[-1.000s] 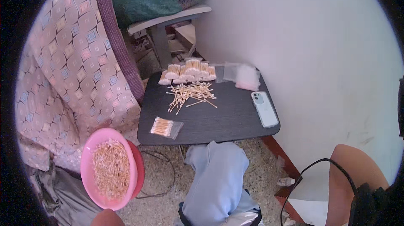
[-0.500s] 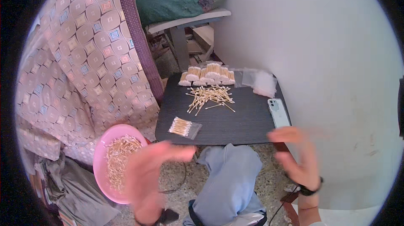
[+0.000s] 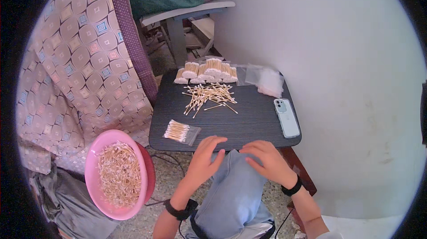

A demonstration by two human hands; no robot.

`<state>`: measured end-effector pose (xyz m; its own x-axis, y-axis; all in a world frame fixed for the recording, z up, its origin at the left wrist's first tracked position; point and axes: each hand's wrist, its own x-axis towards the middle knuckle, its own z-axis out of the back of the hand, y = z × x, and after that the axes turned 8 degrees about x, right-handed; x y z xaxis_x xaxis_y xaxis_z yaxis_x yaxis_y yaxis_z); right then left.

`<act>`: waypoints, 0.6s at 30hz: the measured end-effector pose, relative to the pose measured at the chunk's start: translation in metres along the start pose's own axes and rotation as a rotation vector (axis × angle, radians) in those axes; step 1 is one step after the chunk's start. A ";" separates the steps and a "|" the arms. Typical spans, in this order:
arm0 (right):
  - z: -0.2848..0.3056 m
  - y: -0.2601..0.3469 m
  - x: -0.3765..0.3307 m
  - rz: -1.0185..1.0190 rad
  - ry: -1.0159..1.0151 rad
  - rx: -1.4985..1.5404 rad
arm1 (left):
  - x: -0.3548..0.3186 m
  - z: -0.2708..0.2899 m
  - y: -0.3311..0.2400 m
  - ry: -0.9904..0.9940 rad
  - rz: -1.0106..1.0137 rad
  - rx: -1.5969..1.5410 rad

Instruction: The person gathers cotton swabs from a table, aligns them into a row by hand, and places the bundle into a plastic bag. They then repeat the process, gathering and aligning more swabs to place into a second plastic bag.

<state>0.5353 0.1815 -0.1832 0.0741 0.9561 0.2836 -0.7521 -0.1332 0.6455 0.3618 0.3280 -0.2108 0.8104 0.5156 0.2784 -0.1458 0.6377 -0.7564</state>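
The black table [image 3: 253, 125] stands in front of the person's left hand [image 3: 204, 160] and right hand [image 3: 269, 162]. The pink basin [image 3: 92, 172] of cotton swabs [image 3: 119, 174] is to the person's left. On the table, the loose swab pile [image 3: 209, 96] lies beyond the hands; the small swab bag [image 3: 178, 131] lies nearer, beyond the left hand and left of it. Both hands are half open with bent fingers and hold nothing. Whether they touch the table edge, I cannot tell. A red thing [image 3: 148, 172] is mostly hidden behind the basin.

Pink basin [image 3: 92, 176], white-tipped swabs [image 3: 208, 96], black table [image 3: 249, 123]
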 end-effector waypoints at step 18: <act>-0.024 -0.091 0.017 -0.267 0.198 -0.326 | 0.004 -0.009 0.120 -0.251 0.146 0.927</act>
<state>0.5897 0.2162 -0.2543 0.1904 0.9814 -0.0240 -0.8925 0.1832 0.4121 0.3524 0.4012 -0.3062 0.6200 0.6637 0.4185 -0.7115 0.7004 -0.0567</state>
